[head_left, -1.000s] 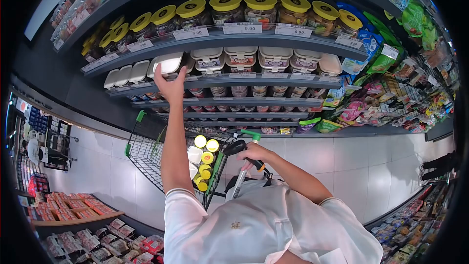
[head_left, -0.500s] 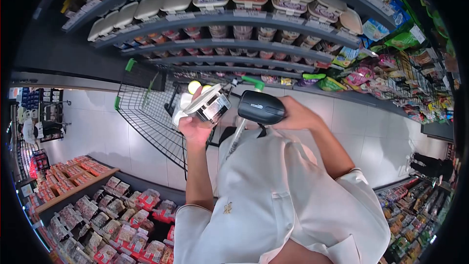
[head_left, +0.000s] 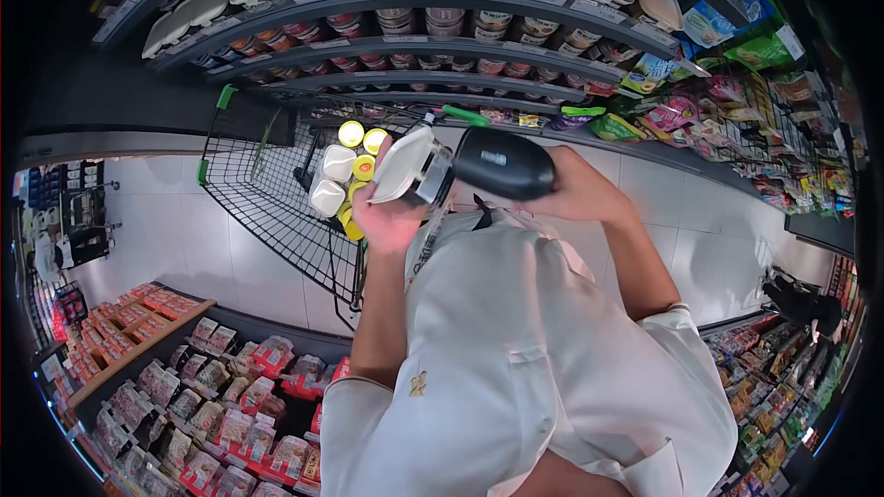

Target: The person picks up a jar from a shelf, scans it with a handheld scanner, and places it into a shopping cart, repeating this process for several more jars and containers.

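Observation:
My left hand (head_left: 391,221) is wrapped round a plastic food tub with a white lid (head_left: 403,164), tipped on its side so its labelled face points right. In my right hand (head_left: 589,186) is a black handheld barcode scanner (head_left: 505,164), its head close to the tub's label. The scanner hides most of the right fingers. Just beyond the left hand, a wire shopping cart (head_left: 262,232) with green corners holds white-lidded tubs (head_left: 339,163) and several yellow-lidded containers (head_left: 351,133).
Ahead, curved shelves (head_left: 442,40) carry rows of tubs. Bagged snacks (head_left: 672,113) hang at the right. A display of packaged goods (head_left: 235,405) stands at lower left, beside orange boxes (head_left: 138,315). A person in dark clothes (head_left: 803,302) is far right on the tiled floor.
The scanner has come nearer the tub and overlaps its label side more. The tub has shifted right and up, uncovering the yellow-lidded containers in the cart. The view has tilted slightly.

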`<state>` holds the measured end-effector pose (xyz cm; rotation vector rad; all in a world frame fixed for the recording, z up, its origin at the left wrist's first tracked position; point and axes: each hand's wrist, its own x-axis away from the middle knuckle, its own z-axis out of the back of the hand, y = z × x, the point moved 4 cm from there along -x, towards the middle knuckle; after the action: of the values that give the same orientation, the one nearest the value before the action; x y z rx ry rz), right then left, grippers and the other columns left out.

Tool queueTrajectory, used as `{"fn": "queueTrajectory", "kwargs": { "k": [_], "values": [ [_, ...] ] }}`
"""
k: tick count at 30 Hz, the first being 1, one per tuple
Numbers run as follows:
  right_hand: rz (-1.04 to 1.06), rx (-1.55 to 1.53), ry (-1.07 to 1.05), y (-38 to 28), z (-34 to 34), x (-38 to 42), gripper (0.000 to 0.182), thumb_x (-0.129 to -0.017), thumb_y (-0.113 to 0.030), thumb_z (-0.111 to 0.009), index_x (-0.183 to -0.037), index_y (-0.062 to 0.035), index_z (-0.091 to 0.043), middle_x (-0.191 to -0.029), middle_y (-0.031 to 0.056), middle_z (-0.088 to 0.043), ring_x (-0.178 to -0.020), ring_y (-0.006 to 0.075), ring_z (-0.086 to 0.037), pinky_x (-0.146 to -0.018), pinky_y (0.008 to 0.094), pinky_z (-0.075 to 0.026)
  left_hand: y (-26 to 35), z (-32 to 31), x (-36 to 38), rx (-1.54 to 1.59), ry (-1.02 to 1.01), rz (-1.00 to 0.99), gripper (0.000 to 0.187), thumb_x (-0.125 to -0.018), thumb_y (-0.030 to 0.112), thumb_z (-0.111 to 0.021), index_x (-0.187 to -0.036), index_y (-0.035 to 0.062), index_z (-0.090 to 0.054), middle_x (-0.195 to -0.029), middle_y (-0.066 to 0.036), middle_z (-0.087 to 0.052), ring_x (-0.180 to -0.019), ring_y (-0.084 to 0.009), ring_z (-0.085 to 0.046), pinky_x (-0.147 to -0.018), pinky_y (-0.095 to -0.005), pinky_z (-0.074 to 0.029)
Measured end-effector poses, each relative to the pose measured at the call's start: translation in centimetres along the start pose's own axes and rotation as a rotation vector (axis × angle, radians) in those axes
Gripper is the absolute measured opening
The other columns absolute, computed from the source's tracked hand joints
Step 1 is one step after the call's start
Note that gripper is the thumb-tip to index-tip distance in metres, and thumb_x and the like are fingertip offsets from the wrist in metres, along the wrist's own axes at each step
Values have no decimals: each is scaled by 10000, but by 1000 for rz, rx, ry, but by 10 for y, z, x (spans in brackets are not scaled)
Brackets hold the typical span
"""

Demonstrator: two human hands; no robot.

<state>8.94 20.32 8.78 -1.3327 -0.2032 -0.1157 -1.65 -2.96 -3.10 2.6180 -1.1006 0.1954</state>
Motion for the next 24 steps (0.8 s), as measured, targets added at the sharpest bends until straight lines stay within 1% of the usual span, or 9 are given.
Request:
{"fn": "queueTrajectory", "kwargs": {
  "k": [3, 5, 6, 9, 14, 18, 21, 22, 24],
  "values": [
    [-271, -553, 64, 35, -28, -13, 328, -803, -28, -743, -1115, 40, -669, -958, 79, -723, -879, 171, -702, -787, 313, -574, -1, 27, 6, -70, 47, -2, 821, -787, 271, -566, -1558, 61, -379, -1528, -169, -488, -1402, -353, -484, -1168, -533, -378],
    [-305, -673, 84, 35, -43, -23, 315, -811, -12, -731, -1113, 40, -657, -985, 87, -709, -915, 183, -708, -812, 313, -583, -4, 30, 6, -141, 110, -41, 815, -776, 246, -582, -1546, 61, -390, -1520, -165, -491, -1406, -350, -478, -1188, -532, -351],
    [-322, -733, 93, 36, -49, -27, 309, -815, -4, -725, -1111, 39, -651, -999, 91, -702, -934, 189, -711, -825, 313, -588, -4, 28, 9, -67, 106, -31, 804, -762, 118, -575, -1538, 47, -377, -1495, -179, -495, -1390, -371, -483, -1195, -538, -357],
    [-328, -827, 48, 49, -56, -40, 297, -819, 19, -704, -1109, 30, -640, -1043, 100, -683, -983, 208, -722, -874, 319, -592, 1, 32, 16, -133, 153, -94, 818, -733, 98, -577, -1527, 62, -385, -1486, -173, -496, -1389, -370, -484, -1194, -539, -359],
    [-357, -857, 32, 65, -69, -68, 298, -829, 0, -691, -1121, 23, -633, -1088, 99, -681, -1025, 230, -725, -905, 344, -594, 26, 37, 28, -276, 290, 6, 537, -1019, 73, -532, -1529, 110, -367, -1486, -134, -500, -1382, -307, -504, -1136, -496, -443],
    [-468, -938, 36, 72, -89, -100, 378, -840, -17, -665, -1210, 36, -606, -1156, 109, -673, -1067, 257, -721, -925, 392, -605, 64, 65, 25, -313, 428, 49, 578, -1023, 116, -552, -1558, 139, -336, -1508, -121, -493, -1360, -312, -540, -1087, -515, -485],
    [-592, -940, 7, 83, -105, -120, 526, -856, -17, -610, -1360, 74, -488, -1295, 176, -625, -1125, 399, -697, -916, 463, -622, 121, 116, 2, -386, 411, -99, 574, -1009, 94, -578, -1534, 91, -347, -1469, -126, -527, -1309, -307, -581, -1059, -493, -517],
    [-613, -950, 2, 93, -109, -123, 504, -859, -14, -598, -1335, 96, -475, -1355, 206, -598, -1120, 453, -689, -890, 474, -629, 145, 134, -8, -445, 465, -166, 585, -996, 82, -600, -1522, 64, -348, -1441, -136, -542, -1281, -304, -599, -1044, -486, -531],
    [-695, -911, 23, 104, -114, -123, 462, -862, -32, -600, -1290, 107, -495, -1370, 218, -596, -1079, 454, -706, -869, 471, -632, 196, 181, -30, -536, 581, -275, 603, -956, 51, -658, -1487, 28, -372, -1399, -150, -561, -1242, -297, -617, -1031, -469, -541]
  ]
}}
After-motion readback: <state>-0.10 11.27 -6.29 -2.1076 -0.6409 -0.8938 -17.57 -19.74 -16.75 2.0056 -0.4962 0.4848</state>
